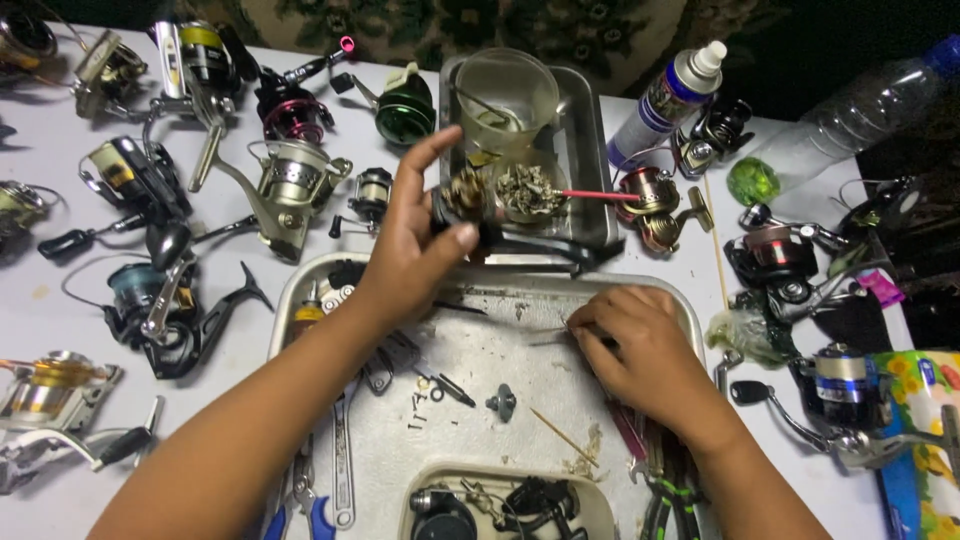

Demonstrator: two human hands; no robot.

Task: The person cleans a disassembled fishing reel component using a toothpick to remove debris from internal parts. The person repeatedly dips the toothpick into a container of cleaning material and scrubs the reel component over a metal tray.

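- My bench: white table (60, 300).
- Landmark: metal work tray (300, 290), at table centre, in front of me.
- Left of tray: many spinning reels (160, 300) scattered.
- Behind tray: smaller steel tray (590, 150).
- Right of tray: more reels (790, 265); spray can (665, 100) and clear plastic bottle (850, 115) lying behind-right.

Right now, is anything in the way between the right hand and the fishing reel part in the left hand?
Nothing visible blocks it. The left hand holds the reel part up above the metal tray. The right hand rests low on the tray, pinching something thin, with open air between.
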